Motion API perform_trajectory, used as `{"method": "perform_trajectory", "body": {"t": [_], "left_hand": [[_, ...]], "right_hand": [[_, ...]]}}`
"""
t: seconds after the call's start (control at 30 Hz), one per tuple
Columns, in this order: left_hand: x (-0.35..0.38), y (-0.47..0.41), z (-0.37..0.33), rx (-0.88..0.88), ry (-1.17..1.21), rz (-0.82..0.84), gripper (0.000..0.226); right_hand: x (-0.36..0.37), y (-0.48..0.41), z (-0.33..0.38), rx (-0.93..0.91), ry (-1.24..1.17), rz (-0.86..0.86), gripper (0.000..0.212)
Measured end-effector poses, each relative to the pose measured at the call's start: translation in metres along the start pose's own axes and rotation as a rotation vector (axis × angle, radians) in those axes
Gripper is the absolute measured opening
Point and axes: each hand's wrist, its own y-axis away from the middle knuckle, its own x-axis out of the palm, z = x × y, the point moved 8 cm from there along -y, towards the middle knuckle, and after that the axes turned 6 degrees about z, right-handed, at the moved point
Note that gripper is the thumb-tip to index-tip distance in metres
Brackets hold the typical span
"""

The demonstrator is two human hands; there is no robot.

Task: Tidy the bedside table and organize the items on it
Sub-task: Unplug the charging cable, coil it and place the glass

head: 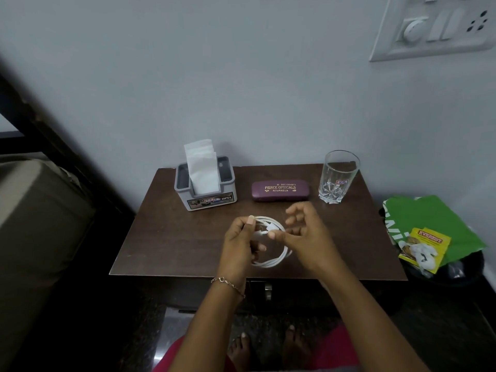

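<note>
A white charging cable [279,257], coiled into a loop, hangs just above the front middle of the dark brown bedside table [166,237]. My left hand [239,244] grips the coil at its top left. My right hand [306,234] pinches the cable's plug end between thumb and forefinger, its other fingers spread. Along the back of the table stand a grey tissue holder [205,187] with white tissues, a purple spectacle case [280,191] lying flat, and an empty clear glass [338,176] at the right.
A black bin [456,275] right of the table holds a green bag [434,221] and a yellow packet [424,248]. A bed with a dark frame [40,124] is at the left. A switchboard [434,25] is on the wall. My bare feet show below.
</note>
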Motion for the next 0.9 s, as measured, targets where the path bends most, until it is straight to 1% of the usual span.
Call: {"method": "perform_trajectory", "body": {"t": [0.03,0.1,0.17,0.23,0.3,0.37,0.43,0.5,0.53,0.63,0.73,0.8,0.9], "left_hand": [[0.003,0.001,0.002,-0.029,-0.008,0.013,0.024],[0.009,0.003,0.007,-0.077,-0.029,0.054,0.020],[0.015,0.006,0.010,-0.085,-0.053,0.091,0.016],[0.018,0.007,0.010,-0.068,-0.057,0.106,0.016],[0.017,0.007,0.011,-0.060,-0.026,0.076,0.015],[0.012,0.005,0.015,-0.079,0.031,0.020,0.012],[0.007,0.002,0.019,-0.094,0.088,-0.025,0.008],[0.005,0.000,0.018,-0.085,0.121,-0.046,0.007],[0.005,-0.001,0.017,-0.077,0.135,-0.044,0.007],[0.008,-0.001,0.016,-0.077,0.173,-0.016,0.010],[0.008,-0.002,0.018,-0.094,0.155,0.006,0.022],[0.007,-0.003,0.017,-0.075,0.125,-0.006,0.029],[0.007,-0.004,0.017,-0.059,0.110,-0.008,0.028]], "right_hand": [[0.002,0.000,-0.003,0.033,-0.070,0.035,0.035],[0.005,-0.001,-0.003,0.040,-0.142,0.076,0.024],[0.004,-0.001,-0.004,0.039,-0.175,0.051,0.018],[0.001,-0.002,-0.011,0.075,-0.203,-0.007,0.017],[0.002,0.000,-0.018,0.135,-0.295,-0.013,0.014],[0.006,0.002,-0.024,0.226,-0.500,0.059,0.016],[0.008,0.007,-0.026,0.343,-0.610,0.152,0.026],[0.010,0.012,-0.028,0.393,-0.613,0.217,0.023],[0.011,0.012,-0.029,0.397,-0.617,0.211,0.019],[0.008,0.010,-0.032,0.403,-0.650,0.133,0.009],[0.010,0.008,-0.036,0.428,-0.623,0.115,0.007],[0.010,0.007,-0.039,0.421,-0.592,0.087,0.004],[0.008,0.005,-0.039,0.389,-0.542,0.014,0.005]]}}
